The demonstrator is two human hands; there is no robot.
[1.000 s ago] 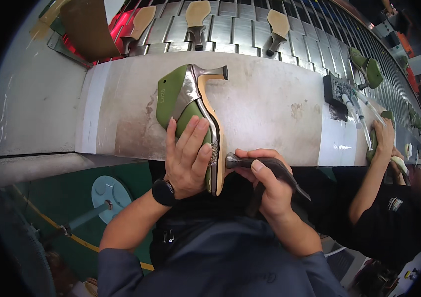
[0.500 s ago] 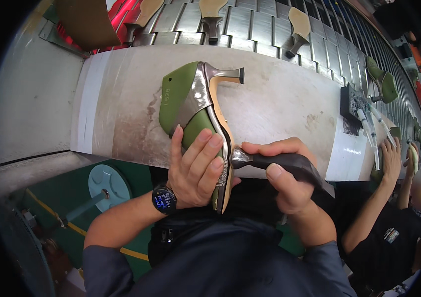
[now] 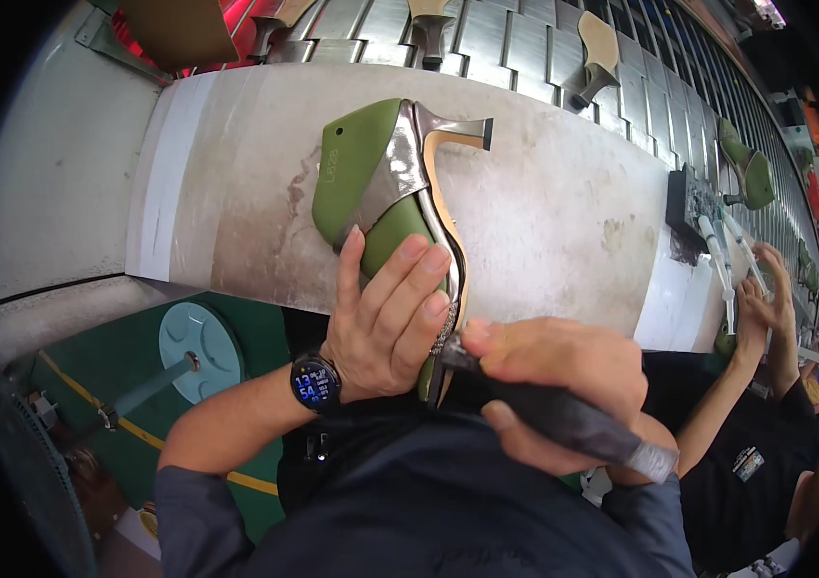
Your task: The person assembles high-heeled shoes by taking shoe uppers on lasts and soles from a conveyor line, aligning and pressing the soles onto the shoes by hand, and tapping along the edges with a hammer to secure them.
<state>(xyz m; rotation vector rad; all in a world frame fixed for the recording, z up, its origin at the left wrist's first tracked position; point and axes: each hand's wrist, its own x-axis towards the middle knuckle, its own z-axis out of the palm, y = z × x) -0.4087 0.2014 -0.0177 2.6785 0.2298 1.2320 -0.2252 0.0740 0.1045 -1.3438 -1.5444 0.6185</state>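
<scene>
A metallic silver high-heeled shoe (image 3: pixel 400 164) sits on a green shoe last (image 3: pixel 361 173), lying on its side with the heel pointing away. My left hand (image 3: pixel 385 323) grips the forepart, fingers flat over the upper and the tan sole facing right. In my right hand (image 3: pixel 573 371) is a dark tool (image 3: pixel 563 414) with a silver-coloured rear end; its kind is unclear. The tool's front end meets the sole edge near the toe, beside a glittery strap. My right fingers wrap round it, slightly blurred.
A pale worktable (image 3: pixel 544 222) spans the front. Behind it, a metal slat conveyor (image 3: pixel 515 48) carries several tan soles with heels. A black block (image 3: pixel 689 207) with white-handled brushes stands right, near a co-worker's hands (image 3: pixel 766 303). A pale blue round stool (image 3: pixel 202 352) is lower left.
My right hand has turned and come lower, bringing the tool's front end along the sole toward the toe. The shoe sits slightly higher and further right in view.
</scene>
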